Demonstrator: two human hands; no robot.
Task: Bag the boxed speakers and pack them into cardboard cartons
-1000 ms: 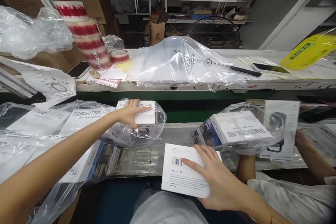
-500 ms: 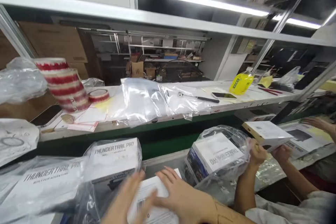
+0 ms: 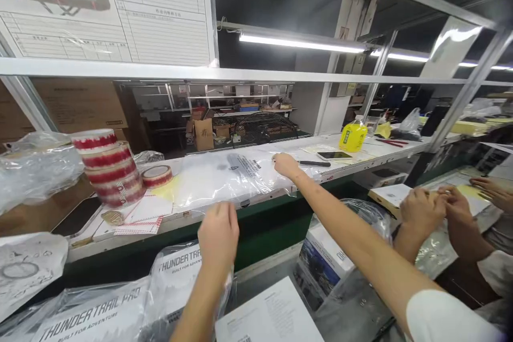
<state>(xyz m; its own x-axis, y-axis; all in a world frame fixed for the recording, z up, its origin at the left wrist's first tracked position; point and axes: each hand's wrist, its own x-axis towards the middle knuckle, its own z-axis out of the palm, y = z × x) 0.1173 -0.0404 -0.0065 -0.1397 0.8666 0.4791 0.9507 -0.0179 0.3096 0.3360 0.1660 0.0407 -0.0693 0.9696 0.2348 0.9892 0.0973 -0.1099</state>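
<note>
My right hand (image 3: 285, 164) reaches out to the upper shelf and lies on a stack of clear plastic bags (image 3: 216, 181), its fingers curled on the top bag. My left hand (image 3: 218, 235) hovers lower, just short of the stack's front edge. Only its back shows and it is slightly blurred. Under my left arm lies a bagged white "Thunder Trail Pro" box (image 3: 176, 272). A white printed booklet (image 3: 272, 315) lies below, between my arms. Another bagged box (image 3: 324, 256) sits under my right forearm.
Red-and-white tape rolls (image 3: 108, 168) are stacked at the shelf's left, with a single roll (image 3: 157, 175) beside them. A phone (image 3: 334, 155), a dark-handled tool (image 3: 315, 163) and a yellow bag (image 3: 352, 136) lie to the right. Another person's hands (image 3: 422, 214) work on a box at right.
My view has tilted upward. Both hands left the white booklet near my lap. The right went up to the plastic bags on the shelf; the left rose toward their front edge.
</note>
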